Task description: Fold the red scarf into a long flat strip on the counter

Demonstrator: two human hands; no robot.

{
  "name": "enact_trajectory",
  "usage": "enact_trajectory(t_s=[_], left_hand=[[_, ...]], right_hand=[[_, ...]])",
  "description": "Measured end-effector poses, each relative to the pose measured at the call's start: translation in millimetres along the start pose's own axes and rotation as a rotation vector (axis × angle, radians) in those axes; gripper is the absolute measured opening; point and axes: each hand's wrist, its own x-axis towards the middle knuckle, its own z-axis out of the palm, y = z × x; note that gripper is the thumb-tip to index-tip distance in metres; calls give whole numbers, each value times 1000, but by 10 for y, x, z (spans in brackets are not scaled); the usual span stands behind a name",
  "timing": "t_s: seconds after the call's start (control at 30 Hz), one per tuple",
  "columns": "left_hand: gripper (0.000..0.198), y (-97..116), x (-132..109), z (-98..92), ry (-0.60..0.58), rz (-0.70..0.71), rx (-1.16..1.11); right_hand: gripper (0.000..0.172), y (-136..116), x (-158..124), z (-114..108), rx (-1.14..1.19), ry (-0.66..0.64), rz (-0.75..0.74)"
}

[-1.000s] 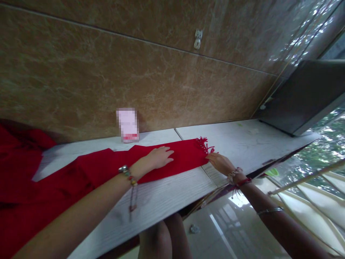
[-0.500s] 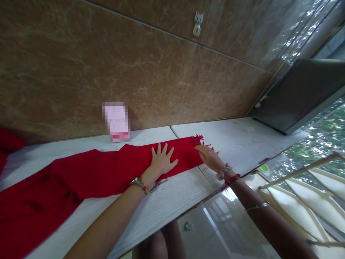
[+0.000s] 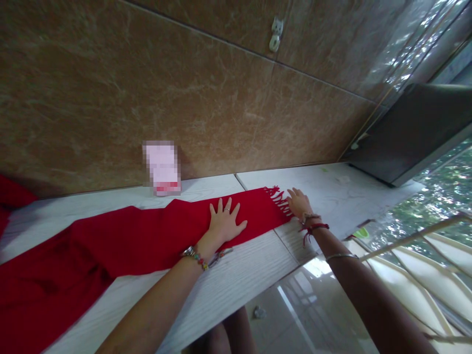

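Note:
A long red scarf [image 3: 143, 241] lies stretched along a white wood-grain surface [image 3: 236, 280], with loose folds toward the left. My left hand [image 3: 225, 222] rests flat on it, fingers spread, a short way in from the fringed end. At that end the red fringe [image 3: 280, 200] fans out in separate strands. Just past the strands is my right hand [image 3: 300, 202], fingers extended and slightly apart, touching or very near the fringe tips; nothing shows in its grasp.
Against the brown tiled wall [image 3: 206, 108] stands a blurred pink-and-white item [image 3: 164, 167]. A cat-shaped hook [image 3: 276, 34] is fixed higher up. A dark panel [image 3: 413, 128] rises at the right end, near a cream metal railing [image 3: 413, 285]. Glossy floor [image 3: 306, 314] lies below the front edge.
My right hand has moved right, off the scarf's end to beyond the fringe, and its fingers have opened. The strands now lie straighter and more separated. My left hand stays on the scarf.

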Motion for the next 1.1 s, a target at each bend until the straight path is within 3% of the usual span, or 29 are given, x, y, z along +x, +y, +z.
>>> enact_trajectory(t_s=[0.1, 0.2, 0.3, 0.47, 0.6, 0.83, 0.93, 1.1], left_hand=[[68, -3, 2, 7, 2, 6, 6], [68, -6, -1, 11, 9, 5, 8], [68, -3, -5, 4, 15, 0, 4], [67, 5, -3, -8, 0, 13, -10], [67, -1, 1, -3, 10, 13, -15], [68, 0, 11, 0, 4, 15, -26], [67, 4, 12, 0, -2, 11, -16], [67, 6, 7, 5, 10, 5, -11]], right_hand=[[39, -374, 33, 41, 120, 32, -285], [37, -699, 86, 139, 190, -76, -463], [34, -722, 195, 192, 158, -129, -337], [26, -452, 436, 155, 117, -114, -164], [21, -375, 598, 105, 112, -82, -57], [41, -118, 693, -101, 61, 56, 216], [38, -255, 659, -100, 65, 15, 163], [24, -634, 560, 67, 46, -171, 20]])
